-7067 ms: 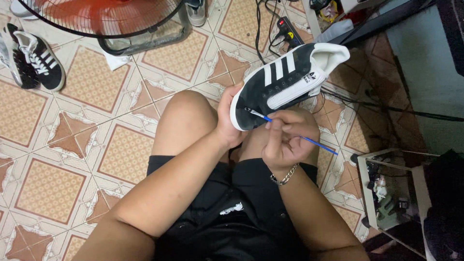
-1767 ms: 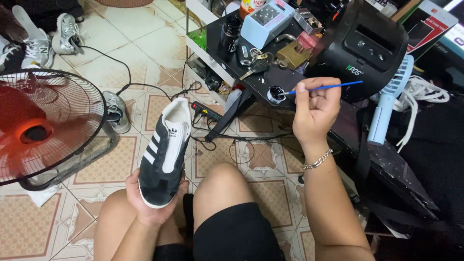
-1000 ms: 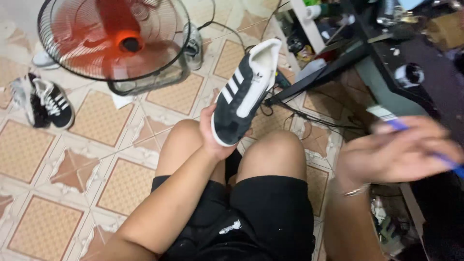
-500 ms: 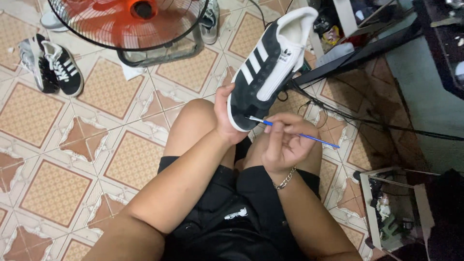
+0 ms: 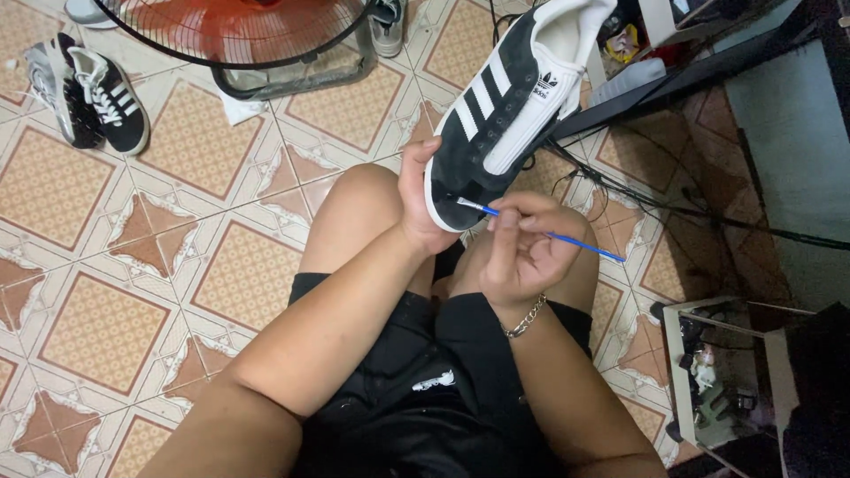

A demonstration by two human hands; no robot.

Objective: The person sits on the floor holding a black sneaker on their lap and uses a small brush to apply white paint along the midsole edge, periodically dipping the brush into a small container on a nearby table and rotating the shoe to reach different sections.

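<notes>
Matt black suede-like sneaker (image 5: 496,119) showing smooth white stripes, thin blue plastic-looking brush (image 5: 549,233) lying at its 6 o'clock, metal chain bracelet (image 5: 524,319) glinting, glossy patterned floor tiles (image 5: 106,292) shining, black cloth shorts (image 5: 416,389) creasing

A single head-worn camera looks steeply down, close over the seated person's lap and hands, facing the tiled floor (image 5: 133,292); a floor fan (image 5: 257,35) sits at eleven o'clock.

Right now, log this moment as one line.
left hand: holds black sneaker | right hand: holds blue brush, tip at toe | floor fan behind
</notes>
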